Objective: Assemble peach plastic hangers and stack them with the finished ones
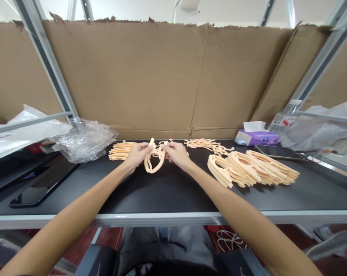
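Note:
In front of me I hold up a peach plastic folding hanger (154, 168), its curved arms making a loop that hangs below my fingers. My left hand (137, 155) pinches one upper end of it, and my right hand (177, 154) grips the other end. Behind my left hand lies a stack of slim peach hanger arms (118, 150). Beyond my right hand is a loose heap of small peach hook-shaped pieces (205, 144), partly overlapping. Further right, several looped peach hangers (248, 167) lean over one another in a row.
Crumpled clear plastic wrap (85, 140) and a shiny black tablet-like object (42, 186) lie at left. At right are a purple tissue pack (258, 136), a phone (280, 152) and a clear bottle (287, 117). Cardboard (127, 76) walls the back of the black tabletop (162, 195).

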The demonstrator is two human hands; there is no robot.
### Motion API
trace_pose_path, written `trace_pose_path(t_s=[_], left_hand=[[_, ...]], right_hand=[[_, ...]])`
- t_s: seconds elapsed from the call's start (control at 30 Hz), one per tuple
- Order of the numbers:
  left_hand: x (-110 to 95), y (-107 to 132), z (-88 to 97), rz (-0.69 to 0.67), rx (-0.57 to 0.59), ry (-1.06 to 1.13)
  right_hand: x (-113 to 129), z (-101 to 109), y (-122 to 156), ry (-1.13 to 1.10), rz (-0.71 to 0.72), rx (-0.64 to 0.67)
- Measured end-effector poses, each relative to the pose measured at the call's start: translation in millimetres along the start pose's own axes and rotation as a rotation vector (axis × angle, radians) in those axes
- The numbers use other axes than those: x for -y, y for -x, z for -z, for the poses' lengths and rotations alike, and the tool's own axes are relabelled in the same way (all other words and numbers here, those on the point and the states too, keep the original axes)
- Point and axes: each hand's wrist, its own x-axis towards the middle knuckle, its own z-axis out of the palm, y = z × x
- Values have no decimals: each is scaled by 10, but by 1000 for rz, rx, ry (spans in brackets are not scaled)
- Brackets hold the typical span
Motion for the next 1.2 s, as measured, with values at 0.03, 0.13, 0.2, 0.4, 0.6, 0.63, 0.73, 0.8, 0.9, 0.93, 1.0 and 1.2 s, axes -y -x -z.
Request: trace_pose_path(t_s=[0.03,0.13,0.2,0.4,0.6,0.63,0.73,0.8,0.9,0.93,1.0,1.2], left_hand=[[-7,5,-3,1,11,6],[-23,25,-16,49,6,13],[-29,37,-18,77,1,-6],[-21,52,-16,60,106,-104],[47,65,-43,-124,208,-345],[59,71,-46,-140,215,-402],[81,99,-60,-178,241,-582],[73,119,-75,-218,279,-685],[26,138,-91,-342,335,-786],[4,140,-90,-375,344,-805],[-42,145,-78,-388,373,-817],[-90,190,-30,-217,556,-753]], right_hand=[[1,1,-8,-29,-8,-5],[-12,7,-35,-90,-24,-15],[-22,18,-47,-80,-26,5],[20,58,-18,71,-41,105],[62,89,41,434,136,207],[65,100,45,506,145,230],[80,144,47,713,137,301],[103,177,45,799,118,373],[165,225,51,883,106,464],[190,239,55,905,106,475],[243,269,65,944,94,473],[344,372,80,948,-1,444]])
